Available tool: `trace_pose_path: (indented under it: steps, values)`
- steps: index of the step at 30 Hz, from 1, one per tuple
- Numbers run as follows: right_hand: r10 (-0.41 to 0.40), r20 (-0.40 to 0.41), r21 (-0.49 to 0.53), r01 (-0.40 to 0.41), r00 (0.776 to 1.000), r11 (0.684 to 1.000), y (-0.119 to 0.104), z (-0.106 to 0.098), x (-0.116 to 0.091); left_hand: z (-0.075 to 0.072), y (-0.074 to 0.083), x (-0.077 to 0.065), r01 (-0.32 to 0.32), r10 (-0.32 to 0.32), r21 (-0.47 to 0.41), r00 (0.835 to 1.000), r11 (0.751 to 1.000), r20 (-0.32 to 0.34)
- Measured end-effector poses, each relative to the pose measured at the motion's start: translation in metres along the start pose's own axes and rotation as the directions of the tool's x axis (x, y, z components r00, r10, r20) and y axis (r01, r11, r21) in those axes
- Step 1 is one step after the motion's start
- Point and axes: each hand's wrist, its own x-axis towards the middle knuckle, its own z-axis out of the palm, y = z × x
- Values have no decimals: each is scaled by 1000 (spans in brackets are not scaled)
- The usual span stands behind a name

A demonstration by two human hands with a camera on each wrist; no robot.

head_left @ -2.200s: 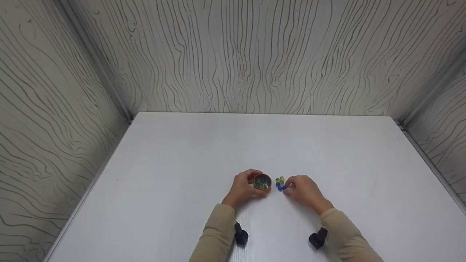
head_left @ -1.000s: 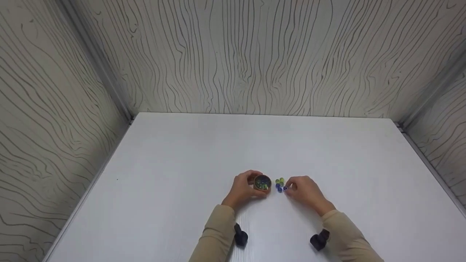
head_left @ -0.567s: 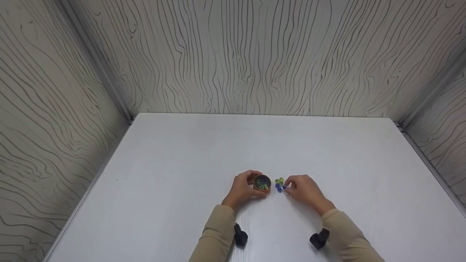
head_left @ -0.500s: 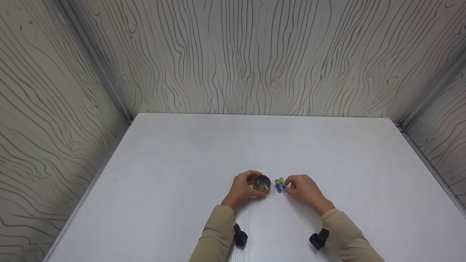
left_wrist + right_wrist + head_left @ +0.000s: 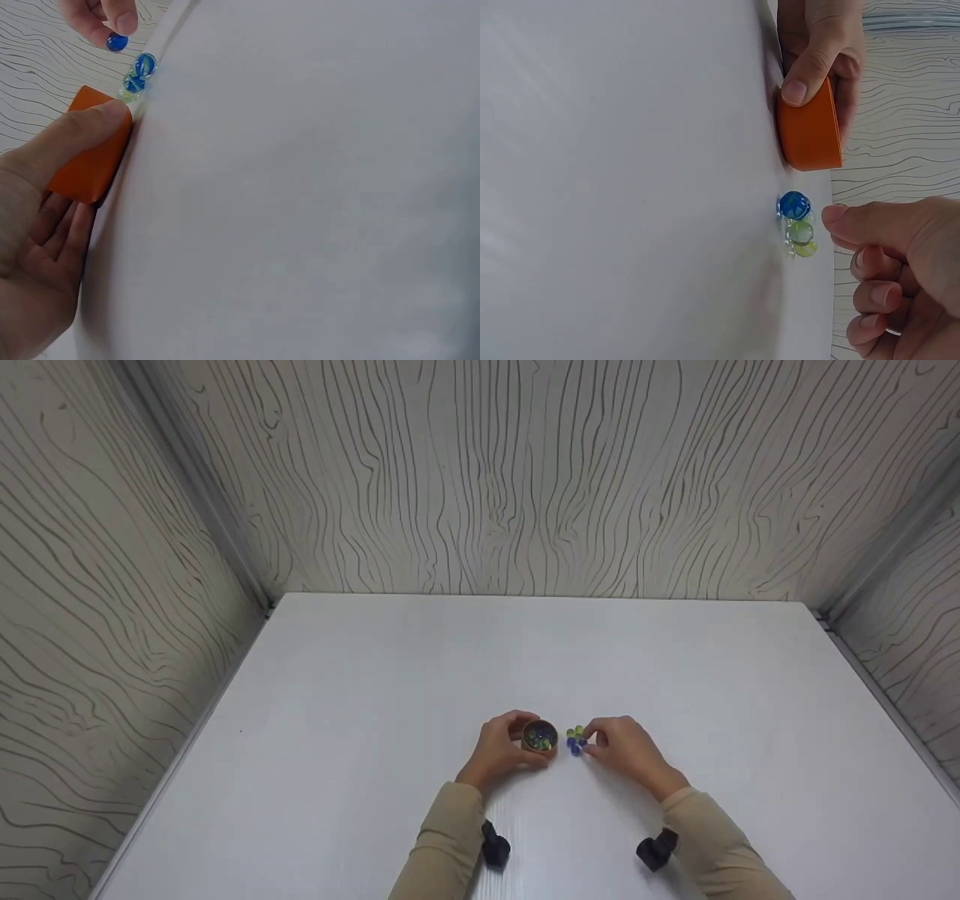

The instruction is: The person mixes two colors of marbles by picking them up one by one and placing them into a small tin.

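My left hand (image 5: 496,750) holds a small orange cup (image 5: 86,169) upright on the table, thumb on the near side and fingers behind. Several blue and green glass marbles (image 5: 540,736) lie in the cup. My right hand (image 5: 628,748) is just right of a small cluster of loose marbles (image 5: 801,231), green-yellow ones at the back and blue ones in front. Between its thumb and a fingertip it pinches a blue marble (image 5: 117,41), seen above the table in the left wrist view; the thumb hides that marble in the right wrist view.
The white table (image 5: 375,675) stretches around both hands. Wood-patterned panels (image 5: 480,480) rise at its back and sides. A dark wrist camera (image 5: 496,847) sits on the left forearm, another wrist camera (image 5: 657,851) on the right.
My right hand has drawn a blue marble away from the cluster, then moved slightly left and up with it. The left hand and the cup have stayed in place.
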Motion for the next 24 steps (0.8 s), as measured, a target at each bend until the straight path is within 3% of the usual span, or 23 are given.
trace_pose_path:
  steps: [9, 24]
  values:
    - [28, 12, 1, -28, 1000, 1000, -7, -2, 1, -1, 0, 1, 5, -5, -16, 1000, 1000, 2]
    - [-56, -31, 50, 58, 998, 997, -10, -2, 5, -1, 1, 0, -37, 37, 17, 999, 999, -1]
